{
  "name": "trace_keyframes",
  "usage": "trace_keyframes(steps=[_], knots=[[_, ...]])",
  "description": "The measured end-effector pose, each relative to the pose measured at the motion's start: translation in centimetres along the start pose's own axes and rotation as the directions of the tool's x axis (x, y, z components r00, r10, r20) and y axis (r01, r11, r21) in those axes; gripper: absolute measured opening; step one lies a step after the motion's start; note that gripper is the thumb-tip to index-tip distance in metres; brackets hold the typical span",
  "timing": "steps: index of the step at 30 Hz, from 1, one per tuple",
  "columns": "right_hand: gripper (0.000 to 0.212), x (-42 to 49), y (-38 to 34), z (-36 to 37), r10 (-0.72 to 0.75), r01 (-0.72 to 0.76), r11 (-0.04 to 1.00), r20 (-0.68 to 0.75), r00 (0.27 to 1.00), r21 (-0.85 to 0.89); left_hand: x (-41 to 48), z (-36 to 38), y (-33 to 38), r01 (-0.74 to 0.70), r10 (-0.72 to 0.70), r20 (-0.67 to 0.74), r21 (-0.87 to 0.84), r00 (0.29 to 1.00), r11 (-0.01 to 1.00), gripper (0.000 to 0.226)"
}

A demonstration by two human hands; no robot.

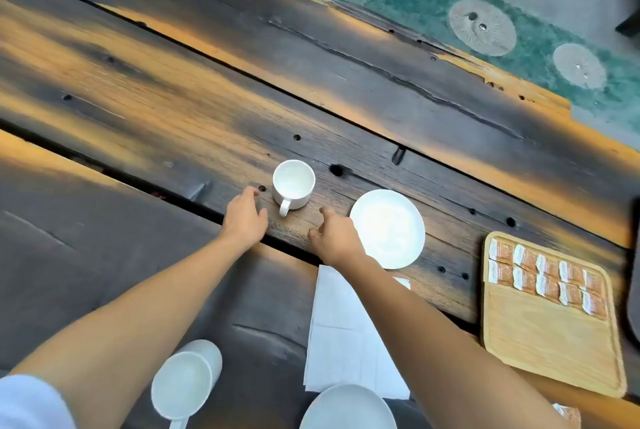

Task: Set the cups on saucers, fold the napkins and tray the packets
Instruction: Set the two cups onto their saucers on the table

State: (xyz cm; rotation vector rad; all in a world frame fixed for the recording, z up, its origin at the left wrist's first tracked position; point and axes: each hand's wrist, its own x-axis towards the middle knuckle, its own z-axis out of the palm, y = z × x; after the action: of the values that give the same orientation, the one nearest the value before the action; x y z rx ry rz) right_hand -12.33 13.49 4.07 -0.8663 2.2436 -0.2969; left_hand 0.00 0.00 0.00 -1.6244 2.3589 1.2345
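A white cup [293, 183] stands upright on the dark wooden table, its handle pointing toward me. My left hand [244, 217] lies just left of the cup with loosely curled fingers and holds nothing. My right hand [335, 237] hovers right of the cup's handle, fingers spread, empty, beside a bare white saucer [388, 228]. A second cup [185, 381] stands near my left elbow, and a second saucer [348, 409] shows at the bottom edge. A white napkin [341, 335] lies flat under my right forearm. Several orange packets [547, 276] lie in rows on a wooden tray [550, 342].
One loose packet [568, 414] lies near the bottom right, another [403, 282] peeks out by the napkin. The table [173, 110] has gaps between its planks. A green strip [433, 2] with round discs runs along the far edge. A dark object [633, 290] sits at the right border.
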Motion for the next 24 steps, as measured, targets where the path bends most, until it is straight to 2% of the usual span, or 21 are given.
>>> trace_keyframes(steps=[3,7,9,12,16,21,24], knots=[[0.045,1.7,0.0,0.1,0.021,-0.019,0.999,-0.031,0.999,0.045,1.4,0.1,0.2,0.010,-0.010,-0.023,-0.019,1.000,1.000,0.045],[0.052,3.8,-0.7,0.3,0.041,-0.036,0.992,-0.035,0.999,0.123,2.8,0.2,0.4,0.027,-0.026,0.013,-0.037,1.000,0.999,0.060],[0.061,4.6,-0.9,0.3,0.074,-0.067,0.969,-0.019,0.997,0.238,3.3,0.2,0.5,0.020,-0.019,0.021,-0.044,1.000,0.999,0.065],[0.075,5.4,-0.9,0.3,0.155,-0.152,0.870,0.034,0.987,0.469,3.8,0.7,0.9,0.009,-0.007,0.041,-0.062,0.999,0.998,0.071],[0.083,6.3,-1.6,0.7,0.140,-0.185,0.695,0.122,0.983,0.695,4.2,0.8,1.0,-0.028,0.037,0.067,-0.123,0.997,0.992,0.074],[0.078,6.5,-1.8,1.1,0.098,-0.171,0.597,0.140,0.985,0.784,4.1,1.0,1.3,0.015,0.008,0.117,-0.195,0.993,0.981,0.090],[0.074,6.8,-1.7,1.4,0.085,-0.190,0.516,0.170,0.982,0.835,4.1,1.3,1.5,0.026,0.005,0.119,-0.258,0.993,0.966,0.085]])
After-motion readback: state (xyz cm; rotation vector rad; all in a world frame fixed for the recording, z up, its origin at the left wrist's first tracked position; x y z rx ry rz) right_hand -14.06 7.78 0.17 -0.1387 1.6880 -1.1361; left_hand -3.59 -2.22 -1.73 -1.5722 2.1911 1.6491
